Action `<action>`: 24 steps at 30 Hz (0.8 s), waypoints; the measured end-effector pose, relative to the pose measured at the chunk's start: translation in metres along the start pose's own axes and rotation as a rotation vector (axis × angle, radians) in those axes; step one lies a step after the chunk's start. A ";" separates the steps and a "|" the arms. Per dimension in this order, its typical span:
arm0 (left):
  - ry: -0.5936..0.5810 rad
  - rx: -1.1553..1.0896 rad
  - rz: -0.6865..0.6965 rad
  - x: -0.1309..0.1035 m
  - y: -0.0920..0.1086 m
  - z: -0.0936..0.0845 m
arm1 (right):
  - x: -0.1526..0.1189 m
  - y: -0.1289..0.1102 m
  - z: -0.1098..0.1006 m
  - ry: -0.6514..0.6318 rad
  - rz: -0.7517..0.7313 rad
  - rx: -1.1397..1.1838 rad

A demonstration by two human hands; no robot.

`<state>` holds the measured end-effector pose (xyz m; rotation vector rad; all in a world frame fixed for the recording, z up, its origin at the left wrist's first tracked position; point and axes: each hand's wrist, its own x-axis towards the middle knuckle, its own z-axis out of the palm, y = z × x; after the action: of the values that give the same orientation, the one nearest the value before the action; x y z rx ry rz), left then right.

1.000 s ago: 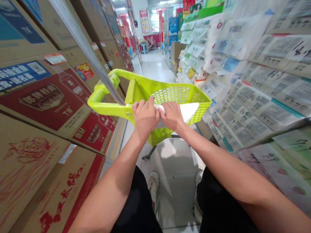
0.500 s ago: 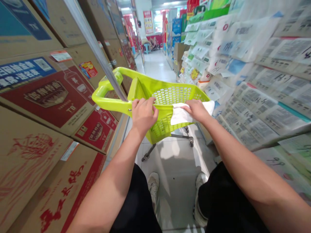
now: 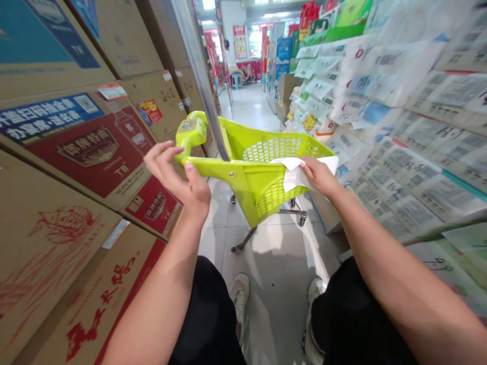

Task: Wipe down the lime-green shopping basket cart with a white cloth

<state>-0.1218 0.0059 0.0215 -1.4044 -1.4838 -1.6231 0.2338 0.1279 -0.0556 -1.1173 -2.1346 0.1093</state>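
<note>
A lime-green shopping cart [image 3: 243,190] with a perforated plastic basket stands sideways before me, its handle end at the left. My left hand [image 3: 180,175] is at that handle corner, fingers spread and curved, the thumb near the rim; it holds nothing. Over the right part of the near rim lies a white cloth [image 3: 292,175]. My right hand [image 3: 317,175] grips the cloth against the rim, its fingers partly hidden behind it. A metal pole [image 3: 201,76] rises in front of the cart's rim near the handle.
Stacked cardboard boxes [image 3: 83,147] line the left side. On the right are piled packs of paper goods [image 3: 414,167] with handwritten prices. The tiled aisle [image 3: 253,106] runs ahead to a blue stool [image 3: 236,80]. My shoes are below the cart.
My left hand has moved left from the middle of the rim to the handle corner, its fingers opening. The cart and pole appear further right, and my right hand has shifted slightly right with the cloth.
</note>
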 end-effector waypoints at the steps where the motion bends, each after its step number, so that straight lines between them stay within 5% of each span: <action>1: -0.058 -0.012 -0.061 0.000 -0.005 0.004 | 0.001 -0.011 0.002 -0.002 -0.015 0.032; 6: -0.236 0.019 -0.085 -0.003 -0.016 0.016 | 0.006 -0.072 0.024 0.042 -0.091 0.147; 14: -0.090 -0.071 -0.125 -0.019 0.007 0.016 | 0.017 -0.159 0.051 0.132 -0.222 0.217; 24: -0.216 -0.069 -0.087 -0.039 0.033 0.016 | 0.028 -0.119 0.035 0.218 -0.062 0.238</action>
<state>-0.0749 0.0025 -0.0037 -1.6171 -1.6447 -1.6302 0.1204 0.0831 -0.0211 -0.8820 -1.9040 0.1982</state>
